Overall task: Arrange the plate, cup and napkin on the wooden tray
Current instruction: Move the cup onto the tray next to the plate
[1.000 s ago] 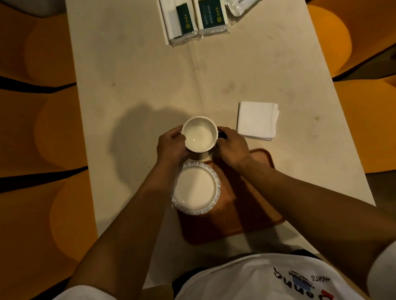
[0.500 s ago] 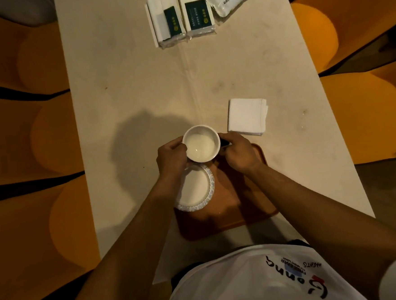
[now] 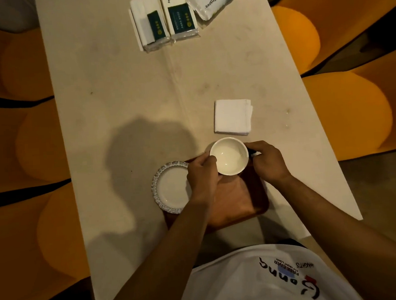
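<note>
The cup [image 3: 229, 156] has shifted right over the tray [image 3: 240, 200]; both hands [image 3: 202, 173] [image 3: 267, 161] pinch it, napkin [image 3: 233, 117] beyond.

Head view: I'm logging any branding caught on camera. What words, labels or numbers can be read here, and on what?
"FREEMIR": on the white T-shirt, seen upside down.
"NIGHT'S": on the same shirt; the small line beside it is too blurred to read.
Large black and red lettering low on the shirt: partly cut off, not readable.
Brand word on the right tissue pack: too blurred to be sure.
Green labels on the middle tissue pack and left tissue pack: print too small.
</note>
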The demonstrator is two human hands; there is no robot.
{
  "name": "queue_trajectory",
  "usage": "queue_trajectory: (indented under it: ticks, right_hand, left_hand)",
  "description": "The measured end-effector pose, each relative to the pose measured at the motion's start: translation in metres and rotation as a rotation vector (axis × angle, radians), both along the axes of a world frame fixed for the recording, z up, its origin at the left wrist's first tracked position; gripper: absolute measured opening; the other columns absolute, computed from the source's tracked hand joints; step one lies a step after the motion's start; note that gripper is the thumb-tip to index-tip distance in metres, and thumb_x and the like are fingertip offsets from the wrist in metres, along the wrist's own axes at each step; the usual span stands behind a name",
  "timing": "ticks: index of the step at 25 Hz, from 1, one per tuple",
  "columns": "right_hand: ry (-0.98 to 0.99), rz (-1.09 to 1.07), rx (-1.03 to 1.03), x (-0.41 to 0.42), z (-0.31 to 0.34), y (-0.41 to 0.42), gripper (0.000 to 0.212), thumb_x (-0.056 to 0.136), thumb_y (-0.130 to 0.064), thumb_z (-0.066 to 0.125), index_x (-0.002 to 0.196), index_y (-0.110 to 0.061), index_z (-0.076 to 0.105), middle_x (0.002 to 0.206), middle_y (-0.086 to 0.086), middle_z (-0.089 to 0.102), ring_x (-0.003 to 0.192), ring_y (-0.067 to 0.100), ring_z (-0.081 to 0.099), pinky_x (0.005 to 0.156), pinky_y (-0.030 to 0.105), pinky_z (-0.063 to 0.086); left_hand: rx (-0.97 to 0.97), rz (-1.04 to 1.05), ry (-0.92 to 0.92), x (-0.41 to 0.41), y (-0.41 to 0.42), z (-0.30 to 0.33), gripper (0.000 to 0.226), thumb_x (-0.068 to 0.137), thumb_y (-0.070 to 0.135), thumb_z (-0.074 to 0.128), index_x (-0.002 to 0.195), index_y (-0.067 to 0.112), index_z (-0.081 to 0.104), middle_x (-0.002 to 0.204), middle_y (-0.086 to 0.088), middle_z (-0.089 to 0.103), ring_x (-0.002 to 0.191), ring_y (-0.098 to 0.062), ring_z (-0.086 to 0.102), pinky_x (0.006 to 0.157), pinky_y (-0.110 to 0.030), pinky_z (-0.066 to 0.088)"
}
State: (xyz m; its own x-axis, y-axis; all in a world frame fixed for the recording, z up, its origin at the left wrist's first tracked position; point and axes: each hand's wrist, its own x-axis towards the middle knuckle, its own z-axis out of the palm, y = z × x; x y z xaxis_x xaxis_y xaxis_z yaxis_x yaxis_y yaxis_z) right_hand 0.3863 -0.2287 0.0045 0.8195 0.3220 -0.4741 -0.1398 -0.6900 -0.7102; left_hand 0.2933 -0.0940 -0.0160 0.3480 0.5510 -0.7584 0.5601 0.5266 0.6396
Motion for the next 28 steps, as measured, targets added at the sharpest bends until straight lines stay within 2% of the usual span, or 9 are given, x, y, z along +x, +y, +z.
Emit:
queue_trajectory:
  ticks: [2, 6, 14, 19, 25, 28]
  right_hand:
    - [0.003, -0.002, -0.01, 0.003, 0.0, -0.004, 0.042, 0.084, 0.005, 0.057, 0.12, -0.014, 0.069, 0.127, 0.009, 0.065, 0.116, 0.028, 0.059, 0.097, 0.031, 0.044]
    - [-0.008, 0.022, -0.028, 0.006, 0.001, -0.008, 0.04, 0.085, 0.002, 0.059, 0.121, -0.013, 0.068, 0.127, 0.011, 0.065, 0.116, 0.03, 0.058, 0.101, 0.038, 0.046]
    - [-0.002, 0.064, -0.072, 0.012, -0.003, -0.017, 0.039, 0.085, -0.002, 0.055, 0.121, -0.013, 0.068, 0.125, 0.01, 0.064, 0.114, 0.028, 0.058, 0.093, 0.029, 0.043]
    - [0.047, 0.079, -0.105, 0.014, -0.009, -0.016, 0.038, 0.088, -0.012, 0.053, 0.123, -0.017, 0.067, 0.124, 0.006, 0.063, 0.102, 0.016, 0.054, 0.085, 0.024, 0.037]
    - [0.078, 0.042, -0.085, 0.009, -0.012, -0.015, 0.043, 0.088, -0.007, 0.051, 0.126, -0.02, 0.065, 0.129, 0.006, 0.062, 0.116, 0.024, 0.055, 0.089, 0.024, 0.037]
    - [0.083, 0.041, -0.074, 0.006, -0.013, -0.012, 0.044, 0.087, -0.004, 0.05, 0.126, -0.019, 0.066, 0.129, 0.007, 0.062, 0.118, 0.025, 0.055, 0.09, 0.025, 0.036]
  left_hand:
    - [0.002, -0.006, 0.009, 0.003, -0.007, 0.002, 0.031, 0.087, 0.022, 0.062, 0.116, 0.025, 0.074, 0.095, 0.018, 0.066, 0.095, -0.013, 0.063, 0.079, -0.045, 0.064]
    - [-0.028, 0.024, 0.047, 0.01, -0.014, 0.003, 0.032, 0.092, 0.018, 0.061, 0.123, 0.019, 0.069, 0.1, 0.008, 0.062, 0.091, -0.012, 0.058, 0.081, -0.046, 0.063]
    - [-0.066, 0.031, 0.05, 0.015, -0.022, -0.001, 0.033, 0.092, 0.016, 0.06, 0.124, 0.016, 0.068, 0.099, 0.01, 0.063, 0.093, -0.011, 0.058, 0.084, -0.048, 0.062]
    - [-0.031, -0.012, 0.059, 0.017, -0.02, -0.003, 0.032, 0.09, 0.019, 0.063, 0.122, 0.021, 0.07, 0.109, 0.005, 0.068, 0.097, -0.012, 0.06, 0.081, -0.044, 0.064]
    - [-0.009, -0.074, 0.061, 0.013, -0.013, 0.0, 0.031, 0.09, 0.025, 0.063, 0.119, 0.025, 0.073, 0.114, 0.005, 0.07, 0.103, -0.018, 0.062, 0.078, -0.042, 0.064]
    - [-0.014, -0.084, 0.069, 0.01, -0.013, 0.002, 0.031, 0.091, 0.022, 0.06, 0.12, 0.025, 0.07, 0.108, 0.01, 0.065, 0.102, -0.016, 0.06, 0.079, -0.04, 0.064]
